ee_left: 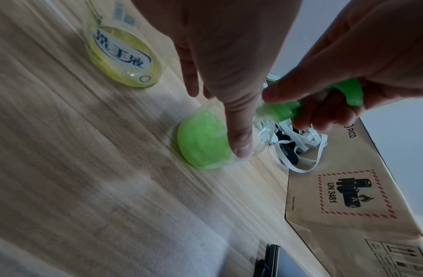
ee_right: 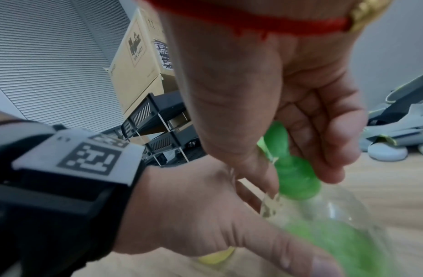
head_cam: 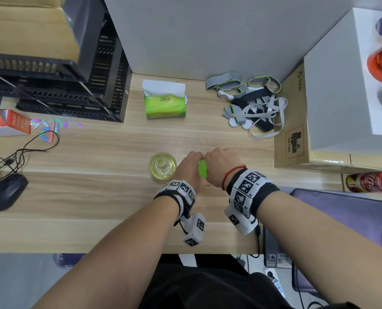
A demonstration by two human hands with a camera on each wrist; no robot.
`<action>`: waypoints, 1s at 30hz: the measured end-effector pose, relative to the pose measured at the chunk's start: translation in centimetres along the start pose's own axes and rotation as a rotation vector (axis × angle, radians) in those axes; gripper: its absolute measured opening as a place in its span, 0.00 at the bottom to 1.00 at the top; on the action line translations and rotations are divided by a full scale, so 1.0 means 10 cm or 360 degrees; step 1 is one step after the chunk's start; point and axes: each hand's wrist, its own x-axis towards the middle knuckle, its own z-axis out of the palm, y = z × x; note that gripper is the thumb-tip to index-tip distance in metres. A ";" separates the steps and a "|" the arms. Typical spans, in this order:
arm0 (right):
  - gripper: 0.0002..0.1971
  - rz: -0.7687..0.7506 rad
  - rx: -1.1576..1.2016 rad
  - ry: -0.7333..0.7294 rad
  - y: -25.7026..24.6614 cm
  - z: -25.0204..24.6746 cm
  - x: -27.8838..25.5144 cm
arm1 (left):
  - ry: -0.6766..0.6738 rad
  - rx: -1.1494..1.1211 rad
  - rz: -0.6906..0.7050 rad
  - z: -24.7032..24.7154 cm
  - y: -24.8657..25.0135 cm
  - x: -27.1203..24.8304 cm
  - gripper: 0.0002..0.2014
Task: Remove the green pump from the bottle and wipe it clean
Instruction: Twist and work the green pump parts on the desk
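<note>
A clear bottle (head_cam: 202,169) with green liquid is at the middle of the wooden desk (head_cam: 96,197), mostly hidden under both hands. My left hand (head_cam: 188,167) grips its body, thumb (ee_left: 238,131) across the front of the bottle (ee_left: 200,144). My right hand (head_cam: 221,162) is curled round the green pump (ee_left: 285,109) at the neck. In the right wrist view the pump collar (ee_right: 296,180) sits on the neck of the bottle (ee_right: 336,211), with my right fingers (ee_right: 329,150) wrapped round it.
A second bottle (head_cam: 162,166) with yellow liquid and an open neck stands just left of my hands. A green tissue pack (head_cam: 164,103) lies behind. Straps (head_cam: 252,103) and a cardboard box (head_cam: 292,130) are at the right, a mouse (head_cam: 7,192) at the left.
</note>
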 end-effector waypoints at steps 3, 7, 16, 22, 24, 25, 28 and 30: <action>0.10 -0.0058 -0.0040 -0.0019 -0.03 0.04 -0.02 | 0.0008 0.0072 -0.0001 0.01 0.00 0.00 0.19; 0.10 -0.0056 -0.0001 0.0012 -0.02 0.07 -0.02 | 0.0005 0.0102 -0.0010 0.02 0.01 -0.01 0.20; 0.14 0.0157 0.0339 0.0075 0.12 0.09 0.00 | -0.0148 0.0339 -0.0024 -0.09 0.08 -0.01 0.40; 0.14 0.0387 0.0462 0.0095 0.25 -0.08 0.16 | 0.0064 0.0751 0.0036 -0.46 0.02 0.09 0.38; 0.14 0.0431 0.0474 0.0051 0.26 -0.12 0.23 | 0.0049 0.0973 -0.0078 -0.62 -0.03 0.10 0.38; 0.15 0.0456 0.0486 0.0029 0.26 -0.13 0.25 | -0.0021 0.1022 -0.0190 -0.67 -0.07 0.09 0.39; 0.21 0.0488 0.0414 -0.0034 0.25 -0.20 0.33 | -0.0275 0.0943 -0.0421 -0.81 -0.25 0.07 0.40; 0.28 0.0472 0.0299 -0.0053 0.25 -0.32 0.39 | -0.0330 0.0903 -0.0441 -0.89 -0.35 0.07 0.38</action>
